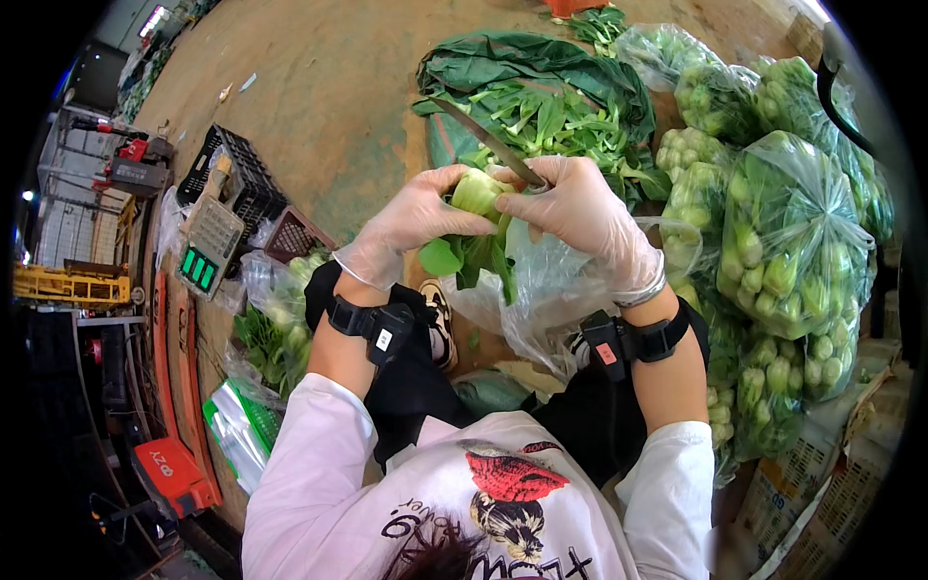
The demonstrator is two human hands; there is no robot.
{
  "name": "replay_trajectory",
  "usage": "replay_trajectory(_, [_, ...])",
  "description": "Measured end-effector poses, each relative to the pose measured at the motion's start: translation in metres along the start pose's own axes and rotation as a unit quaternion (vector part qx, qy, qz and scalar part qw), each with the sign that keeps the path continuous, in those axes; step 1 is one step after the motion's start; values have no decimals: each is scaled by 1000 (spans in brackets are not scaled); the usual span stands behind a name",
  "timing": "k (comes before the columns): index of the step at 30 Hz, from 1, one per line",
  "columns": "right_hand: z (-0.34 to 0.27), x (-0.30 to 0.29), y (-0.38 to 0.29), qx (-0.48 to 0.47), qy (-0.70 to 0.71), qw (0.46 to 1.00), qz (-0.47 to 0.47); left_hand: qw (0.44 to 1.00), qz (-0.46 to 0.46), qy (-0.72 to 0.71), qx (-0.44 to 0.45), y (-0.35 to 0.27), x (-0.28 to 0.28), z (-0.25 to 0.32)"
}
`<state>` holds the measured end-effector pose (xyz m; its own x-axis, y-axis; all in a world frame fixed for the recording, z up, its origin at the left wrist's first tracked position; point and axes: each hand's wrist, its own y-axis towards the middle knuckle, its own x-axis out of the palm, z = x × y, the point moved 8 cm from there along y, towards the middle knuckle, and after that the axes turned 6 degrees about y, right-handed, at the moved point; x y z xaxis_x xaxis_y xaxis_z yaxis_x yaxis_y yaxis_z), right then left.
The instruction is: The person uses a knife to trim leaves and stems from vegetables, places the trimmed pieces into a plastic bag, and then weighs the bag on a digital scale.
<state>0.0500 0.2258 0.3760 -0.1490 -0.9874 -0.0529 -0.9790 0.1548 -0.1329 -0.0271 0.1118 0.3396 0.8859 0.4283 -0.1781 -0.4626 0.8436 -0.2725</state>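
My left hand [417, 221], in a thin clear glove, is closed around a head of bok choy [477, 194], its pale base up and its leaves hanging down. My right hand [573, 210], gloved too, holds a knife [489, 139] whose blade points up and to the left; its fingertips touch the bok choy's base. Beneath the hands a clear plastic bag [533, 283] lies between my knees; its contents are hard to tell. Beyond them, loose green leaves [551, 119] lie on a dark green woven sack [623, 83].
Bulging clear bags of bok choy [790, 239] are piled at the right. At the left are a digital scale [210, 243], a black plastic crate [254, 181], a brown basket [293, 235], bagged greens [279, 333], a green basket [239, 428] and a red pallet jack [174, 475].
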Motion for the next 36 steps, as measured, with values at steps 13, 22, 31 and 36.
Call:
replay_trajectory(13, [-35,-64,-2,-248,-395,832,300,986,-153,-50,42,-21,-2,2])
replay_trajectory(22, [3,-53,6,-20,-146,972,181,924,57,-358,123,-6,-44,5])
replay_trajectory(31, [18,-64,3,34,-4,975,222,692,242,-657,176,-3,-112,-37])
replay_trajectory(36, [9,-45,6,-7,45,979,200,758,293,-555,180,-14,-98,-19])
